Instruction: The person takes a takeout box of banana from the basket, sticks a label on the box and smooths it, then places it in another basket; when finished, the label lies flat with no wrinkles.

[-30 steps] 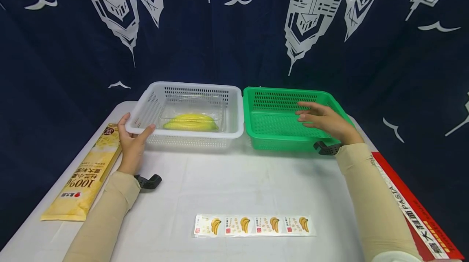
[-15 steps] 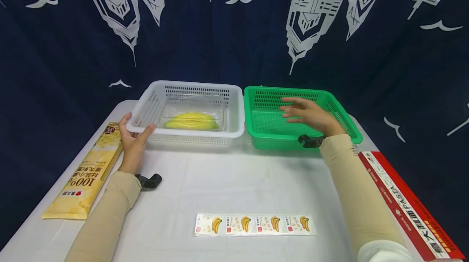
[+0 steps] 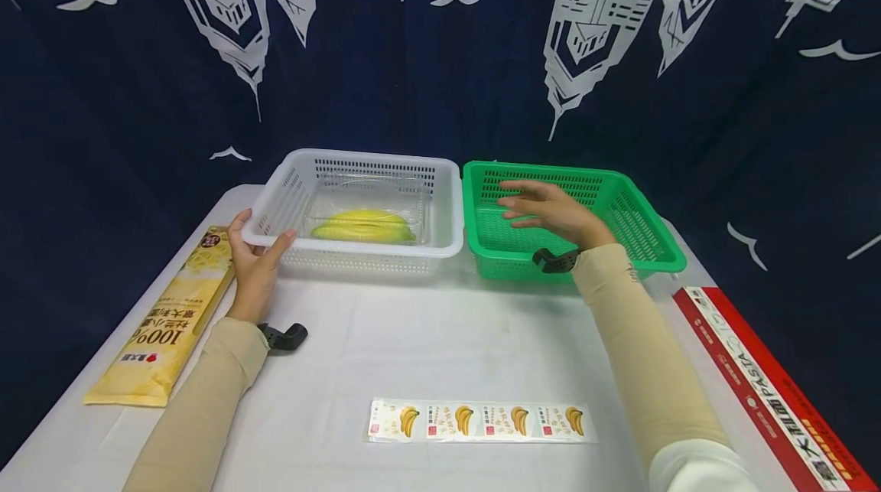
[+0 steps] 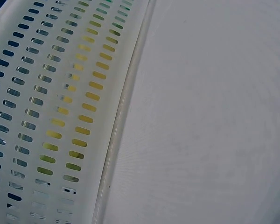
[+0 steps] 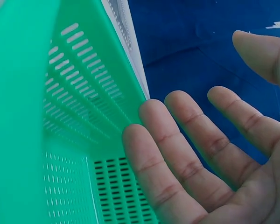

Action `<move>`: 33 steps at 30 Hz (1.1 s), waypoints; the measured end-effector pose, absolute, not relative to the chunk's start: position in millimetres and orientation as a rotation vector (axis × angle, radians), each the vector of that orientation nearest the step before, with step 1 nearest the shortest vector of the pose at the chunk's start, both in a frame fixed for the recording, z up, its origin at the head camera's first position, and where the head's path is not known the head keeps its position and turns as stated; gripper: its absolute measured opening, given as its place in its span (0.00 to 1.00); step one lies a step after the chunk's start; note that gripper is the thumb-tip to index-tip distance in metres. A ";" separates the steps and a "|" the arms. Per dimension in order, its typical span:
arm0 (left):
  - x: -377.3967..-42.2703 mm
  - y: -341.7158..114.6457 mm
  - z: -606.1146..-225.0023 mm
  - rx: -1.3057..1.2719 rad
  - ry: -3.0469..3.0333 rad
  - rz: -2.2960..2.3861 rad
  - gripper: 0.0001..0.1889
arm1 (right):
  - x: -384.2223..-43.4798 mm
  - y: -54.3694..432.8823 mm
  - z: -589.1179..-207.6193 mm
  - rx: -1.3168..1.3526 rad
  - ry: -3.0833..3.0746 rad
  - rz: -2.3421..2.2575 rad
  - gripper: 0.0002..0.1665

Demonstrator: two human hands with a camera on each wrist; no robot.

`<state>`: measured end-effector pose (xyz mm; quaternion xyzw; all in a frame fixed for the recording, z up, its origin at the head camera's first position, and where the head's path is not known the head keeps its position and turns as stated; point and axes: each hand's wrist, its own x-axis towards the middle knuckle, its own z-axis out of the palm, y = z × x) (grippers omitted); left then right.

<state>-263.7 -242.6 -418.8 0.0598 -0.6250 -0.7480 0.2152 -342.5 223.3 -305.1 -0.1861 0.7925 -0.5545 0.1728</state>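
Note:
At the front left corner of a white plastic basket (image 3: 358, 247), my left hand (image 3: 255, 274) grips the rim, thumb on the near side. Inside that basket lies a clear plastic box (image 3: 406, 193) with yellow-green bananas (image 3: 361, 229); their colour also shows through the slots of the basket wall (image 4: 93, 107) in the left wrist view. My right hand (image 3: 554, 213) hovers over a green plastic basket (image 3: 505, 266), holding nothing. The right wrist view shows its fingers (image 5: 191, 130) extended and spread beside the green wall (image 5: 79, 93). My left hand is outside the left wrist view.
A strip of banana stickers (image 3: 482, 421) lies near the front of the white table (image 3: 440, 339). A yellow pasta packet (image 3: 168, 324) lies at the left edge, a red pasta box (image 3: 774, 385) at the right. A dark printed curtain (image 3: 427, 79) hangs behind the baskets.
My right hand has moved left across the green basket, from its right side towards the white basket. The left hand keeps its hold on the white rim. The camera view has shifted slightly.

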 end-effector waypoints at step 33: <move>-266.5 -245.1 -419.7 0.136 -1.717 -2.084 0.42 | -362.7 109.7 -299.5 -0.279 2.280 -1.535 0.38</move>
